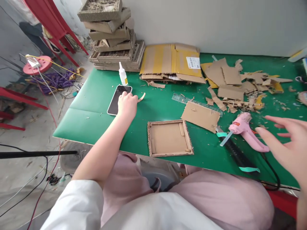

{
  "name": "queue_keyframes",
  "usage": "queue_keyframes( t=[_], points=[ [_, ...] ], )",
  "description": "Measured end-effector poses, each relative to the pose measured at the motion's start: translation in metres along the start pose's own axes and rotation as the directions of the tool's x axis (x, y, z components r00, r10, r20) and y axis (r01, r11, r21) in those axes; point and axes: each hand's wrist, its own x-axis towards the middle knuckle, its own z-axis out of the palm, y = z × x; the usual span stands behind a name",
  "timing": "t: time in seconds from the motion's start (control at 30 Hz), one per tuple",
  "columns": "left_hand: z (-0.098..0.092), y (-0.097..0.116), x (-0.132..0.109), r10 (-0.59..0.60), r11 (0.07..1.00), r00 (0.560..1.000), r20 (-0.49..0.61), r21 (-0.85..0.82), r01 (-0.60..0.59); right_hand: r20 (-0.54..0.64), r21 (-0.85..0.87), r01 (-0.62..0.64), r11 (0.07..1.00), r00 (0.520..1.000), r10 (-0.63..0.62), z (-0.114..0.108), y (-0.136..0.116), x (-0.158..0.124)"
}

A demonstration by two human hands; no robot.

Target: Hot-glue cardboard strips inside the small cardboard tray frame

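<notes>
My left hand (128, 104) is over the right edge of a dark-screened phone (114, 101), its fingers curled and closed. A thin, pale cardboard strip (142, 97) sticks out from its thumb side; the fingertips' grip is partly hidden. Right of the pink hot glue gun (247, 131), my right hand (289, 140) is raised with fingers apart, holding nothing. A shallow cardboard tray (168, 142) with low walls sits near the table's front edge. Beside it, a flat cardboard piece (201, 116) partly covers a clear ruler (179, 97).
A black and teal utility knife (236, 153) lies under the glue gun's nozzle side. A white glue bottle (123, 76) stands behind the phone. Stacked cardboard trays (115, 48), a yellow-taped cardboard stack (170, 62) and torn cardboard scraps (230, 86) line the back.
</notes>
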Motion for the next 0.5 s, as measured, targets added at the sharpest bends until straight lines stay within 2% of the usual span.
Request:
queue_keyframes(
  t=[0.1,0.17,0.2,0.33,0.43,0.5],
  points=[
    [0.002,0.002,0.001,-0.021,1.000,0.999,0.033,-0.021,0.022,-0.096,0.149,0.182,0.972,0.981,-0.169,-0.010,-0.043,0.016],
    [0.004,0.002,0.002,-0.027,0.999,0.999,0.042,-0.036,0.028,-0.181,0.232,0.302,0.925,0.947,-0.264,-0.012,-0.078,0.034],
    [0.005,0.002,0.002,-0.035,0.998,0.999,0.037,-0.042,0.037,-0.185,0.289,0.338,0.896,0.938,-0.294,-0.012,-0.096,0.044],
    [0.012,0.003,0.002,-0.038,0.994,0.999,-0.033,-0.101,0.035,-0.108,0.573,0.395,0.718,0.905,-0.412,0.007,-0.172,0.087],
    [0.015,0.005,0.001,-0.004,0.986,0.998,-0.055,-0.168,-0.005,0.039,0.622,0.416,0.664,0.830,-0.557,0.036,-0.226,0.117],
    [0.016,0.006,0.000,0.012,0.977,0.999,-0.053,-0.213,-0.023,0.166,0.599,0.407,0.690,0.779,-0.604,0.058,-0.254,0.132]
  ],
)
